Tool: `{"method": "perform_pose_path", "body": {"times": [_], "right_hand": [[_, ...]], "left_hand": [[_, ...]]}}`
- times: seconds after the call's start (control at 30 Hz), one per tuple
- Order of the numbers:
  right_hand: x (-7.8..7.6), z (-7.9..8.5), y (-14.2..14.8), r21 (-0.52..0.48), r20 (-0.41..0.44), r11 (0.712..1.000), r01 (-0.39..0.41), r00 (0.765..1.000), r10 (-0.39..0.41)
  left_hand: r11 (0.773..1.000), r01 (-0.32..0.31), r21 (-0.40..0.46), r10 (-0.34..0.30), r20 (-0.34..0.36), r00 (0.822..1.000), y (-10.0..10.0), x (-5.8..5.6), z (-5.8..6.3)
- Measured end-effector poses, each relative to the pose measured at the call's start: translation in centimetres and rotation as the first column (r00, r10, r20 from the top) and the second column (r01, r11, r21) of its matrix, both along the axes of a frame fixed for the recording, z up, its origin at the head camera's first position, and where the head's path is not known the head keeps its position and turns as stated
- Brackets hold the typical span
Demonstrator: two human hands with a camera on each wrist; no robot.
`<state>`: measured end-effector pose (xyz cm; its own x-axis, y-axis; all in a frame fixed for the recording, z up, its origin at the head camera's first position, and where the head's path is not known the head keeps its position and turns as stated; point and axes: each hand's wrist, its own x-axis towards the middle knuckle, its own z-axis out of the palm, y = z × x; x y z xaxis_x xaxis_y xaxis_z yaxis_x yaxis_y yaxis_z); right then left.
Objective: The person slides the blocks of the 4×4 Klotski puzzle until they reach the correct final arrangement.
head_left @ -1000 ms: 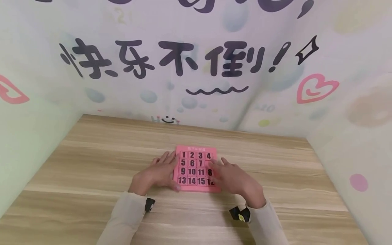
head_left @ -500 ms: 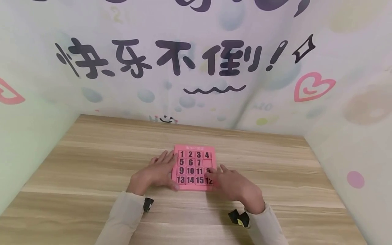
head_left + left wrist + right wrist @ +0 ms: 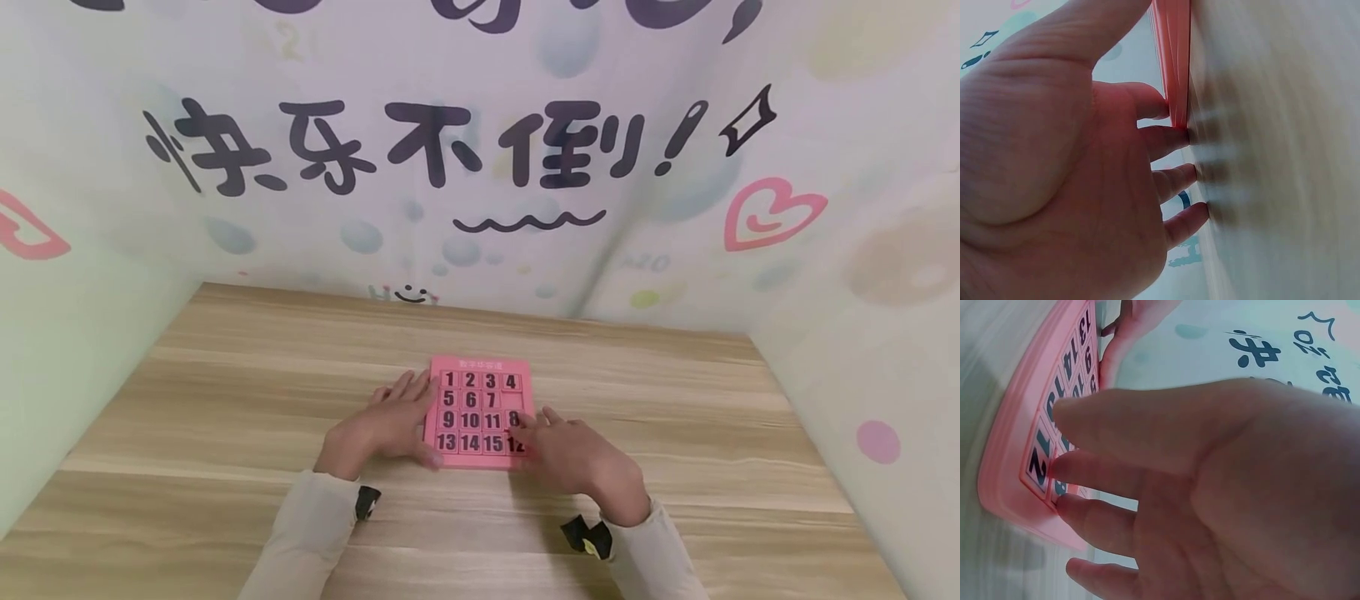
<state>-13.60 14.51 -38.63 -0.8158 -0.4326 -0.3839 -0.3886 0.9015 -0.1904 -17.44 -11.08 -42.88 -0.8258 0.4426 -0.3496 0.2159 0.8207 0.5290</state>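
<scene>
A pink sliding number puzzle (image 3: pixel 480 461) lies flat on the table, its black-numbered tiles in a square frame. Right of the 7 tile (image 3: pixel 491 400), a bare slot (image 3: pixel 513 401) shows under the 4. My left hand (image 3: pixel 386 425) rests along the puzzle's left side, with the thumb at the near corner; in the left wrist view its fingertips (image 3: pixel 1186 219) touch the table and the frame's edge. Over the right side is my right hand (image 3: pixel 570 450), fingertips at the 8 tile (image 3: pixel 513 418) and the 12 tile (image 3: pixel 1039 461). Its fingers are loosely extended in the right wrist view.
The wood-grain table (image 3: pixel 262 375) extends around the puzzle on all sides. A white printed backdrop (image 3: pixel 420 250) rises behind it, with more wall panels at the left and right. Dark straps (image 3: pixel 588 536) sit at both sleeve cuffs.
My right hand's fingers have drawn from beside the bare slot toward the near right tiles, uncovering the slot and the 8. The left hand keeps its place, and the tiles show the same arrangement.
</scene>
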Motion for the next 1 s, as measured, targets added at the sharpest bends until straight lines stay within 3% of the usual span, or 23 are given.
{"method": "perform_pose_path", "body": {"times": [0.77, 1.0], "right_hand": [[-0.51, -0.45, 0.27, -0.058, 0.055, 0.997, 0.057, 0.997, -0.054], [-0.78, -0.62, 0.55, -0.081, 0.031, 0.996, 0.038, 0.999, -0.036]], "left_hand": [[1.0, -0.009, 0.013, 0.009, 0.004, 1.0, 0.08, 0.19, 0.26], [1.0, 0.001, 0.021, -0.001, 0.002, 1.0, 0.12, 0.15, 0.39]]}}
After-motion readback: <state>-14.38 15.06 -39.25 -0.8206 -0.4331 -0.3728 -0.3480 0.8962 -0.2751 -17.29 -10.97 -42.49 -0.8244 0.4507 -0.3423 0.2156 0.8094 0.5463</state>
